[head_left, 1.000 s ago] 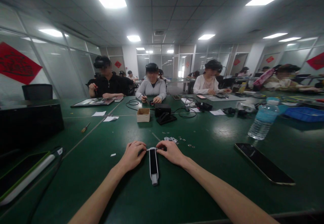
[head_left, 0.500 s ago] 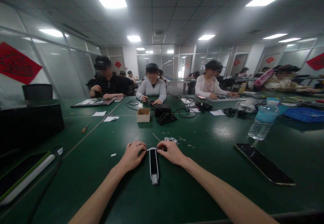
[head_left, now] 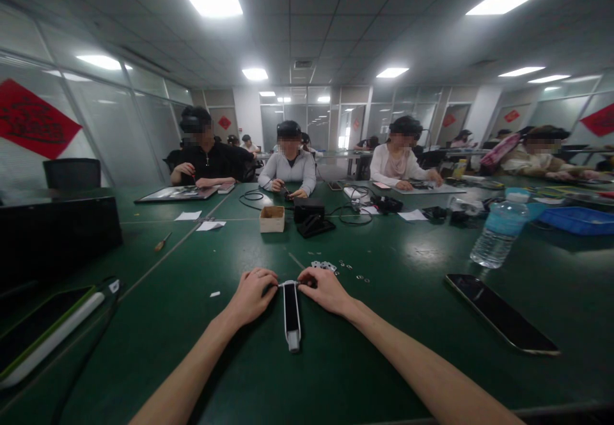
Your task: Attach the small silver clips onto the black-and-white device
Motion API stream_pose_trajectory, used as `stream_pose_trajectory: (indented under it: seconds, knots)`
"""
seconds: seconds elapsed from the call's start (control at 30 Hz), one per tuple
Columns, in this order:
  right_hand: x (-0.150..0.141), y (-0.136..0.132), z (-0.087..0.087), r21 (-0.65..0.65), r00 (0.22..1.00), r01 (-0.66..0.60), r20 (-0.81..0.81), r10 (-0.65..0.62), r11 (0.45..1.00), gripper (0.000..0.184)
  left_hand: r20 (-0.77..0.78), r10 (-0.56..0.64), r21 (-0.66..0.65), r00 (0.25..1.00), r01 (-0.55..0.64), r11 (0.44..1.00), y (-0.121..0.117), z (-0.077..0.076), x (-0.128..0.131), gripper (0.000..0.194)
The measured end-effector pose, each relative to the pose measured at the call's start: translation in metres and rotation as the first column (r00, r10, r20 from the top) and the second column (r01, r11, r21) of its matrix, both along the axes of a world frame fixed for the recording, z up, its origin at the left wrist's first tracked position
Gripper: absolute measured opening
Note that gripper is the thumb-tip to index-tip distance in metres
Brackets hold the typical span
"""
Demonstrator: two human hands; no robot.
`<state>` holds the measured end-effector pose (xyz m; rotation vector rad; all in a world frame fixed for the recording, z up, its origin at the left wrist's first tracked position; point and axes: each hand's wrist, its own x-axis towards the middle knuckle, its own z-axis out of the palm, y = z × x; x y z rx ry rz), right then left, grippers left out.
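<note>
A narrow black-and-white device (head_left: 290, 313) lies lengthwise on the green table (head_left: 364, 348) in front of me. My left hand (head_left: 251, 295) rests curled at its far left end, fingers pinched on the tip. My right hand (head_left: 325, 289) is curled at the far right end, fingertips pressed against the same tip. Small white parts (head_left: 324, 264) and several tiny metal rings (head_left: 357, 276) lie just beyond my right hand.
A dark phone (head_left: 500, 313) and a water bottle (head_left: 495, 232) lie to the right. A tablet with a green edge (head_left: 43, 332) sits at left, a screwdriver (head_left: 162, 241) further back. A small cardboard box (head_left: 272, 218) and black gear (head_left: 311, 217) stand mid-table. Several people sit opposite.
</note>
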<state>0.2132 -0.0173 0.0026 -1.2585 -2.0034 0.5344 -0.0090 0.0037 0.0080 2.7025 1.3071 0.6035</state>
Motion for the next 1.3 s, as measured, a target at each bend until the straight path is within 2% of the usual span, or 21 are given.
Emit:
stream_pose_trajectory:
  seconds: [0.57, 0.67, 0.77, 0.83, 0.9, 0.97, 1.03, 1.13, 1.3]
  knots:
    - [0.001, 0.003, -0.005, -0.019, 1.0, 0.001, -0.001, -0.001, 1.0, 0.014, 0.005, -0.009, 0.014, 1.0, 0.009, 1.0, 0.002, -0.003, -0.001, 0.02]
    - [0.007, 0.001, 0.001, 0.017, 0.996, -0.007, 0.086, 0.006, 1.0, 0.019, -0.01, 0.003, -0.008, 1.0, -0.003, 1.0, 0.001, 0.001, 0.0, 0.02]
    - [0.028, 0.001, 0.015, 0.094, 0.969, -0.01, 0.248, -0.014, 0.996, 0.021, -0.021, 0.008, -0.029, 1.0, -0.009, 1.0, 0.0, 0.004, 0.0, 0.02]
    - [0.05, 0.002, 0.027, 0.121, 0.932, 0.059, 0.349, -0.098, 0.991, 0.018, -0.021, 0.007, -0.033, 1.0, -0.008, 0.999, 0.0, 0.005, 0.0, 0.02]
    - [0.075, 0.003, 0.038, 0.112, 0.87, 0.18, 0.447, -0.211, 0.977, 0.017, -0.018, 0.007, -0.032, 1.0, -0.007, 0.999, -0.001, 0.005, 0.0, 0.02]
    - [0.099, 0.004, 0.043, 0.023, 0.791, 0.316, 0.545, -0.277, 0.949, 0.015, -0.016, 0.007, -0.031, 1.0, -0.008, 0.999, -0.001, 0.005, 0.0, 0.021]
    - [0.117, 0.004, 0.044, -0.092, 0.729, 0.429, 0.623, -0.285, 0.898, 0.014, -0.016, 0.008, -0.032, 1.0, -0.008, 0.999, -0.001, 0.005, 0.0, 0.021]
    - [0.13, 0.003, 0.041, -0.157, 0.712, 0.469, 0.649, -0.267, 0.869, 0.012, -0.016, 0.013, -0.024, 1.0, -0.013, 1.0, -0.001, 0.005, 0.0, 0.021]
    - [0.122, 0.006, 0.034, -0.189, 0.74, 0.425, 0.635, -0.22, 0.885, 0.015, -0.027, 0.01, -0.012, 1.0, -0.01, 1.0, 0.001, 0.003, 0.0, 0.021]
